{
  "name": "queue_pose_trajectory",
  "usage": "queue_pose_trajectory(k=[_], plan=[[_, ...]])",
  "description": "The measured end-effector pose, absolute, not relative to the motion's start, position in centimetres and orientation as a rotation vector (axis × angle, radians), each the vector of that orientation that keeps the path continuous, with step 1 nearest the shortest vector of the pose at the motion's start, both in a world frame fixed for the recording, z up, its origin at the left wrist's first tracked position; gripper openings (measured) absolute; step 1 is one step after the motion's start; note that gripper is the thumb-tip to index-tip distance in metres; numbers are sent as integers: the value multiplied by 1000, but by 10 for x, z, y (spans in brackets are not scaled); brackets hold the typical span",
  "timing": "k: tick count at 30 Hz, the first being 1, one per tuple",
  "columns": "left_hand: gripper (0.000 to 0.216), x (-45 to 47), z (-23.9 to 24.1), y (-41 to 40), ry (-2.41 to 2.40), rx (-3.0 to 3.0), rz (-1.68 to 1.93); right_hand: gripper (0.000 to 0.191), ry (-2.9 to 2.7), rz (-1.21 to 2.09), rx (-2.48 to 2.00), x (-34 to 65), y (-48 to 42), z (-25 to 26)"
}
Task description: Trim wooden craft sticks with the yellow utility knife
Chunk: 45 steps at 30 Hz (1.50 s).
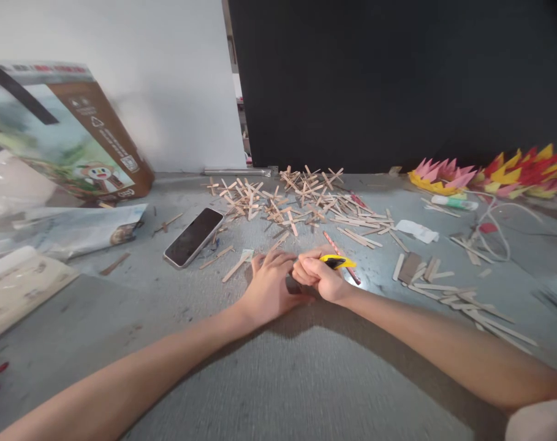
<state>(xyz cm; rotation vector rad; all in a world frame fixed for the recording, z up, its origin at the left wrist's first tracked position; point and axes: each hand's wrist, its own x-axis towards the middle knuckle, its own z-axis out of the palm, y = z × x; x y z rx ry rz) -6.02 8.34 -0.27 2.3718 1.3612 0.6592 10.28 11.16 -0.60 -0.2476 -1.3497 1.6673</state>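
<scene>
My right hand (322, 275) is closed around a yellow utility knife (337, 262), its rear end pointing right. The knife's front end is hidden by my fingers. Right beside it, my left hand (269, 285) presses on the table with bent fingers and the thumb reaching toward my right hand. Whatever lies under those fingertips is hidden. A wooden stick (233, 267) with a pale scrap at its tip lies just left of my left hand. Behind the knife rests a red patterned pencil-like rod (352, 272), partly covered by my right hand.
A pile of crossed wooden sticks (269, 202) spreads behind my hands. Loose sticks (471, 303) lie to the right. A phone (194, 237) is at left, near a printed box (98, 141). Folded-paper flowers (443, 174), a glue-stick-like tube (453, 203) and white cable (492, 223) sit far right.
</scene>
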Motion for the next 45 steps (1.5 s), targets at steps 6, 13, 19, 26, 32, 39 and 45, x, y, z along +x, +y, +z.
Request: queue_pose_trajectory(k=[6,13,19,26,32,39,45], plan=[[41,-57,1,81,1343,2360,684,53,-1322,1642,-273,102,109,-4],[51,-74,2,103,1120,2483,564,53,-1331,1696,-287,104,115,-7],[32,-65,-2,83,1338,2513,697,52,-1297,1661,-329,101,112,-2],[32,-62,-2,73,1381,2502,720,51,-1215,1518,-391,96,99,1],[39,-62,-1,73,1412,2482,703,51,-1203,1448,-411,96,93,-1],[33,-64,0,73,1420,2494,697,51,-1210,1396,-392,97,86,-5],[37,-66,-6,75,1380,2480,723,49,-1286,1375,-355,103,80,-9]])
